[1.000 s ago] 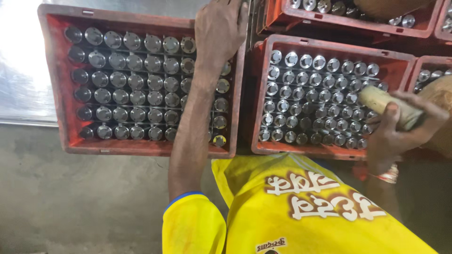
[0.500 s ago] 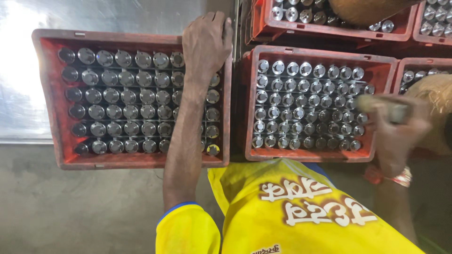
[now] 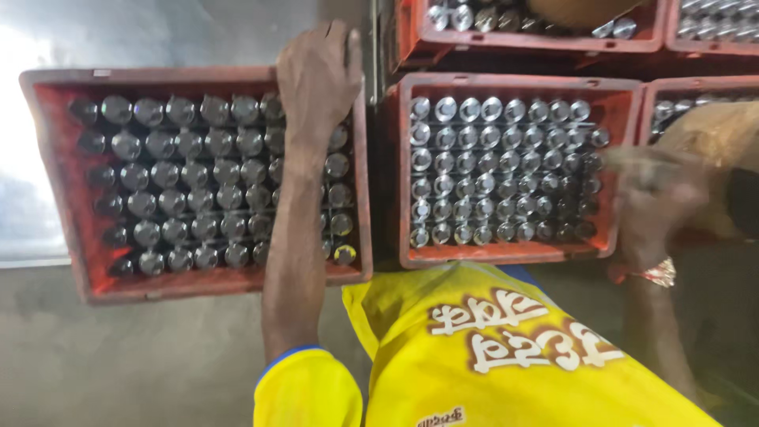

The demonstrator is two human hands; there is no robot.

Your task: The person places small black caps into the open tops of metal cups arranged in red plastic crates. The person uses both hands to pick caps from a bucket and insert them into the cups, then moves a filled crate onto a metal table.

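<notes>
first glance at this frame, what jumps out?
Two red crates packed with rows of silver-capped bottles fill the view: the left crate and the middle crate, with more crates behind and to the right. The left hand rests on the far right corner of the left crate, its arm lying across the bottle caps. At the right edge the right hand is blurred; whether it holds anything cannot be told. A yellow shirt fills the bottom.

A bottling plant: red crates (image 3: 378, 174) packed with capped bottles (image 3: 490, 170).
</notes>
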